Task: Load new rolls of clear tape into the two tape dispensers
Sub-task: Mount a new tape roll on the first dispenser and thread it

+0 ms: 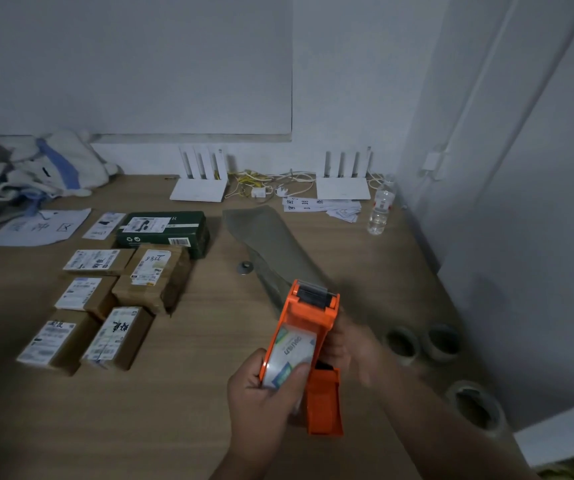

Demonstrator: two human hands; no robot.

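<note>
An orange tape dispenser (313,320) is held up above the wooden table (192,393), its black cutter end pointing away from me. A roll of clear tape (292,355) with a printed label sits in its body. My left hand (264,403) grips the dispenser's near end, thumb pressed on the roll. My right hand (354,348) is blurred at the dispenser's right side, against its frame; I cannot tell whether it grips it. Three more tape rolls lie at the right: two side by side (401,344) (443,342) and one nearer (475,408).
Several labelled cardboard parcels (112,306) and a dark green box (164,230) lie at the left. A grey bag (271,251) stretches behind the dispenser, with a small metal disc (244,267) beside it. Two white routers (200,188), cables, paper slips, a water bottle (380,209) and clothes (36,168) line the back.
</note>
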